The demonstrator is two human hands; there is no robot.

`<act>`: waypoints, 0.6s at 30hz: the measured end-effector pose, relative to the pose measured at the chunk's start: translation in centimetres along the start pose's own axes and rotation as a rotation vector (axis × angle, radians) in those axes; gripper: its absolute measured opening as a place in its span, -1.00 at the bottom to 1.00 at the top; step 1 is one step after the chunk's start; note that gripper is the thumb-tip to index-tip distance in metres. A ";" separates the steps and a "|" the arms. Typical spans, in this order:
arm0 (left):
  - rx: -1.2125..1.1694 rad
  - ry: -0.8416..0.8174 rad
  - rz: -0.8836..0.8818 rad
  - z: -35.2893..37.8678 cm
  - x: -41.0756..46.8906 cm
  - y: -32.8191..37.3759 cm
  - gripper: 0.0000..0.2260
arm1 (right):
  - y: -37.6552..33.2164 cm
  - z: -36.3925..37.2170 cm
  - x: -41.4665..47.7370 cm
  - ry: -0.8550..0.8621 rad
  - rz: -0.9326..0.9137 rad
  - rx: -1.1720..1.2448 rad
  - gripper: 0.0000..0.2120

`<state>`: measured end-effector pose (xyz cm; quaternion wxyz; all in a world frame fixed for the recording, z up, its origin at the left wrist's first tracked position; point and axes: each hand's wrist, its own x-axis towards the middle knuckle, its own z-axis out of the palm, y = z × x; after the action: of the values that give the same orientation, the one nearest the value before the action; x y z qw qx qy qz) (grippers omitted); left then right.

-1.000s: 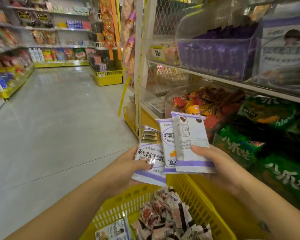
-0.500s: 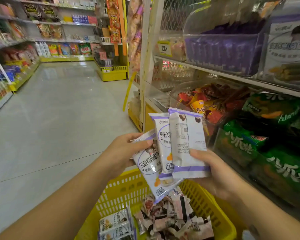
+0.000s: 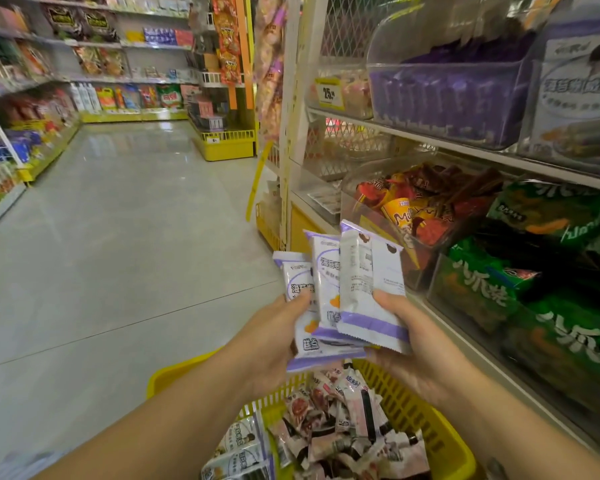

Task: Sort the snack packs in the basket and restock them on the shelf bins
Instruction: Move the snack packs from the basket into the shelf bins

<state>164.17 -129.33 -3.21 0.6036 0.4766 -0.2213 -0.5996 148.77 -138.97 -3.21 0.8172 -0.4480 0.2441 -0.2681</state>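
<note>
Grey shop floor runs along the left, and a snack shelf stands on the right. Nearest, a yellow basket holds a heap of pinkish packs and, at its near left, some white-and-purple spare packs. Above it the left grip pinches the left pack, thumb on its face. The right grip holds the middle pack and the front pack, thumb across the front one. Half a second ago the left pack hung tilted below the other two, its lower end over the basket. Now it stands nearly upright against the middle pack's left edge, so the three fan out side by side. Beyond them on the right sit a clear bin of green packs and one of red and orange packs. On the shelf above is a bin of purple packs. Far down the aisle, stocked shelves are blurred.
</note>
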 end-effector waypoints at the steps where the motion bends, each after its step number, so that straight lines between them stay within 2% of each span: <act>1: -0.008 0.023 0.038 -0.1 0.2 0.1 -0.65 | -0.1 0.0 -0.1 -0.018 -0.006 -0.059 -0.78; 6: 0.078 0.080 0.181 0.4 0.6 -0.4 -0.58 | -0.1 0.5 -0.4 -0.076 0.012 -0.232 -0.59; 9: 0.064 0.189 0.218 0.4 1.1 -0.7 -0.70 | -1.4 0.5 -0.6 -0.025 -0.036 -0.194 -0.66; 11: 0.079 0.255 0.248 0.1 1.4 -0.7 -0.72 | -2.4 0.2 -0.7 0.116 -0.215 -0.179 -0.77; 13: 0.077 0.293 0.282 0.0 1.6 -0.8 -0.73 | -2.9 0.1 -1.1 0.258 -0.433 -0.390 -0.74; 15: 0.062 0.274 0.299 0.4 1.6 -1.0 -0.73 | -2.2 0.6 -1.3 0.231 -0.553 -0.686 -0.64; 18: 0.062 0.226 0.329 1.0 1.6 -1.2 -0.62 | -0.3 1.2 -1.2 0.117 -0.507 -0.903 -0.54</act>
<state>162.99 -130.92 -4.25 0.6996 0.5165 -0.2454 -0.4285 148.59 -137.58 -2.15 0.4370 -0.7851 0.2647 -0.3500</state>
